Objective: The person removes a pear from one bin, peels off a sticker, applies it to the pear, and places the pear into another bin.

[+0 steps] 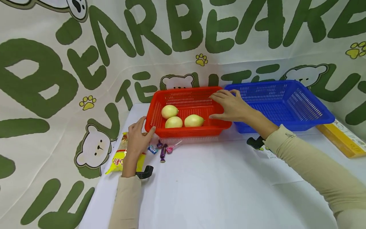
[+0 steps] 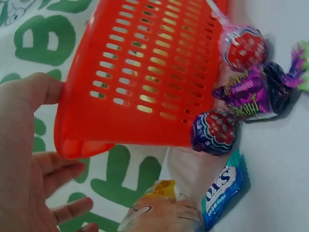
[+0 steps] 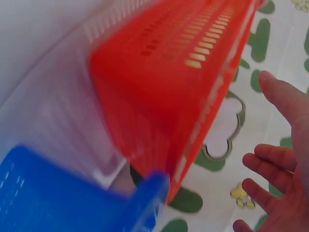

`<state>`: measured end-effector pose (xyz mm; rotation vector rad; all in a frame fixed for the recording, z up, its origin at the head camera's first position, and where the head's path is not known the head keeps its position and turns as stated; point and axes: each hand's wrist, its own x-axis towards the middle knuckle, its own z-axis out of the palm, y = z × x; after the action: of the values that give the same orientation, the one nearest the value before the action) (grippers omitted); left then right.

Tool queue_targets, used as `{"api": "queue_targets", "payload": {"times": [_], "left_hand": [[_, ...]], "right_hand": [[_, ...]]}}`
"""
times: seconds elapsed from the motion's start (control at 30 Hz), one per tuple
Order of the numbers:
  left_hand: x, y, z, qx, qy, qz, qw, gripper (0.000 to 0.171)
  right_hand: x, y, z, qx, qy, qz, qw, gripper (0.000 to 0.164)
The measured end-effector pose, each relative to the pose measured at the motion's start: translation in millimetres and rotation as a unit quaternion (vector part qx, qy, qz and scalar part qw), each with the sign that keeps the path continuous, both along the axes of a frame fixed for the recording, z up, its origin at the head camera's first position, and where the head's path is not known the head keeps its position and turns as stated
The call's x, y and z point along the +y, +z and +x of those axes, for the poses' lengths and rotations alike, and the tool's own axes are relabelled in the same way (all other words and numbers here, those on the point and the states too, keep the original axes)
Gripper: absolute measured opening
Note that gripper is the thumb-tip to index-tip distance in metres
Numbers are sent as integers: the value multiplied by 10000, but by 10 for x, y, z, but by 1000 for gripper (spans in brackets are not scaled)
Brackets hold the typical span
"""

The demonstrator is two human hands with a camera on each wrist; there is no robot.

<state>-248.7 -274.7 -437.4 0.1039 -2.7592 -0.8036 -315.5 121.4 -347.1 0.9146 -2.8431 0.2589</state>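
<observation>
A red basket (image 1: 188, 132) holds three pale yellow fruits (image 1: 193, 120) toward its left side. My left hand (image 1: 137, 140) is at the basket's left end. In the left wrist view its thumb (image 2: 46, 89) lies right at the rim, the other fingers spread apart and loosely bent. Above the basket's right end hovers my right hand (image 1: 230, 105). The right wrist view shows its fingers (image 3: 273, 164) spread and relaxed, apart from the red rim, with nothing held.
A blue basket (image 1: 311, 119) stands right of the red one. Several wrapped candies, among them a lollipop (image 2: 244, 46) and a blue packet (image 2: 223, 191), lie before the red basket. A yellow snack bag (image 1: 117, 162) is at left; a yellow box (image 1: 343, 140) at far right.
</observation>
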Motion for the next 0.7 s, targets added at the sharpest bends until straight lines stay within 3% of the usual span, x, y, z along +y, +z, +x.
{"api": "queue_targets", "payload": {"times": [0.2, 0.6, 0.7], "left_hand": [[32, -24, -7, 474, -215, 137, 9985, 70], [15, -55, 5, 600, -226, 184, 9978, 69], [-2, -65, 2, 568, -201, 197, 9980, 70]], "right_hand": [[-308, -155, -146, -301, 213, 176, 9992, 81], [-765, -450, -379, -1247, 246, 590, 9901, 77], [-844, -505, -396, -1171, 380, 616, 9905, 72]]}}
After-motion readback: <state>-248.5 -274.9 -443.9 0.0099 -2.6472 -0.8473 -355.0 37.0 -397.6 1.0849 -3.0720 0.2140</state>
